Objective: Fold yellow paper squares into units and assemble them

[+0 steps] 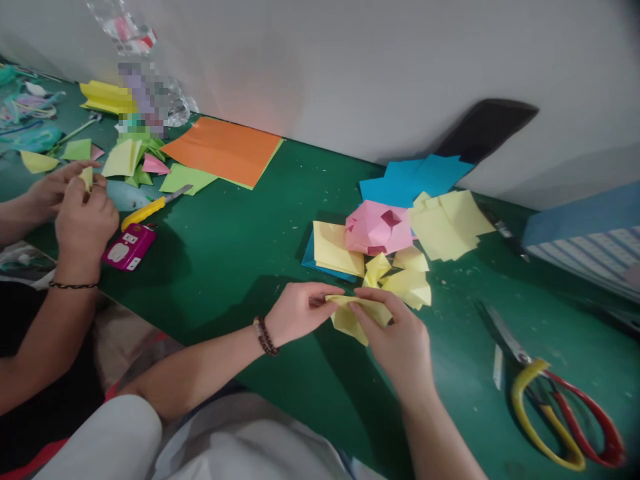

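Note:
Between my two hands is a folded piece of pale yellow paper (353,325), held above the green table near its front edge. My left hand (300,310) pinches its left end between thumb and fingers. On the other side, my right hand (397,333) grips the paper's right part, thumb on the near face. Just beyond lie folded yellow paper pieces (407,285) and a pink folded-paper ball (379,228) with an opening. Beside the ball, yellow square sheets (337,247) rest on a blue sheet (309,259).
Large scissors (545,393) lie at right, near a striped box (590,247). Blue sheets (420,179), pale yellow sheets (445,223) and a dark phone-like object (487,127) are behind. Left are orange paper (225,150), a cutter knife (150,210) and a co-worker's hands (87,207) holding paper.

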The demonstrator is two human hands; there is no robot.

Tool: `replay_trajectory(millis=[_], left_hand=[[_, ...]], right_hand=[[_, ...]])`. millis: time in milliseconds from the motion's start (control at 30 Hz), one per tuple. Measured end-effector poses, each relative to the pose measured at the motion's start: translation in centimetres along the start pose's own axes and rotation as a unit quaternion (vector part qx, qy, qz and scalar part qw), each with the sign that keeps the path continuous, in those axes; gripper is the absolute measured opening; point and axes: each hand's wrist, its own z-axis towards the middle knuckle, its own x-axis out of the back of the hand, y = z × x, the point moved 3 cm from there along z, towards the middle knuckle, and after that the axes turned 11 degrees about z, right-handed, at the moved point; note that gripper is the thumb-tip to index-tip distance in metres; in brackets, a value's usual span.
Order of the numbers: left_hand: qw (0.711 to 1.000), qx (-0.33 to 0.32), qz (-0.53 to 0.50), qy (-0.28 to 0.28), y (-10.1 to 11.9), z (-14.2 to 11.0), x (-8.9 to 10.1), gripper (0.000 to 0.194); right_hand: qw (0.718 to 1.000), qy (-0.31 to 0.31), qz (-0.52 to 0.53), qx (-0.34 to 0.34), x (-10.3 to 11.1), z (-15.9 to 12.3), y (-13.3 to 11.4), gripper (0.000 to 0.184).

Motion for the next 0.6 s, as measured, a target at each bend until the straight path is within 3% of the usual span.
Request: replay_trajectory(millis=[167,400,600], left_hand=[[1.000,-0.013,0.017,0.000,-0.18,0.03,0.09,0.023],[0.999,0.025,-0.024,-0.039,-0.37,0.15,-0.05,0.025],[0.998,-0.013,0.061,-0.019,0.15,0.04,0.03,0.020]], right_hand=[[1.000,-0.005,-0.002,-0.003,-0.07,0.06,0.13,0.022],[0.999,-0.025,0.006,-0.034,0.08,0.20,0.50,0.024],[0.996,-0.060,0.021,-0.066,-0.36,-0.22,0.44,0.024]])
